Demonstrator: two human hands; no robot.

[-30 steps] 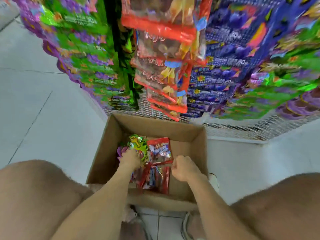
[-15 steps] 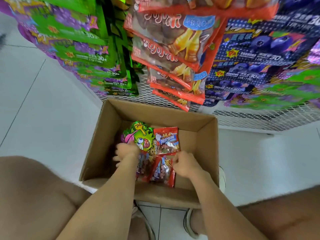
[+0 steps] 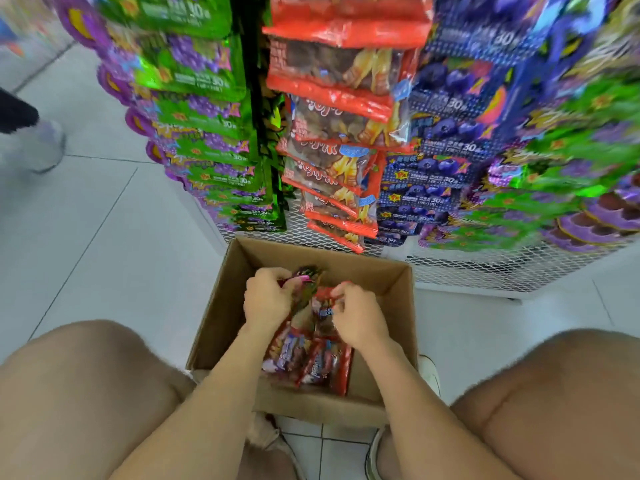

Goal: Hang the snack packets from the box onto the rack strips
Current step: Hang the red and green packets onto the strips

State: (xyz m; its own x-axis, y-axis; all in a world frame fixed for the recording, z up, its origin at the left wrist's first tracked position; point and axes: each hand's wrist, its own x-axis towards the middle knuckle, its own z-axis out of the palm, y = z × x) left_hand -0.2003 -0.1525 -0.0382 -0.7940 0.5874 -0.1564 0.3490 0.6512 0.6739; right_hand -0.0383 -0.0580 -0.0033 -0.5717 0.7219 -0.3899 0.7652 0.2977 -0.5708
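Both my hands have come up off the pile. A second ago they lay low in the box (image 3: 214, 327), knuckles down on packets lying flat and face up. Now my left hand (image 3: 266, 299) is curled round the green packet (image 3: 306, 284), which has swung from flat to nearly edge-on, so I see dark foil and a bit of pink instead of the cartoon face. My right hand (image 3: 360, 315) pinches the top edge of a red packet (image 3: 325, 306) between thumb and fingertips, just at 3 o'clock of the green one. The two hands sit close together, each clamped on its own packet, nearer the box's 12 o'clock wall than before.

I judge the picking step done for these two, so the hanging can start. The rest of the red packets (image 3: 311, 362) lie at the 6 o'clock end of the box, below my wrists.

My head has tipped up too: the rack (image 3: 485, 271) fills more of the view at 12 o'clock. It holds the hanging green packets (image 3: 214, 157) at 11, the hanging red strip (image 3: 332, 188) dead ahead and the blue ones (image 3: 433, 168) at 1. Someone's shoe (image 3: 45, 147) now shows on the floor at 9 o'clock, which was not there before.

I cannot tell yet which strip has a free clip.
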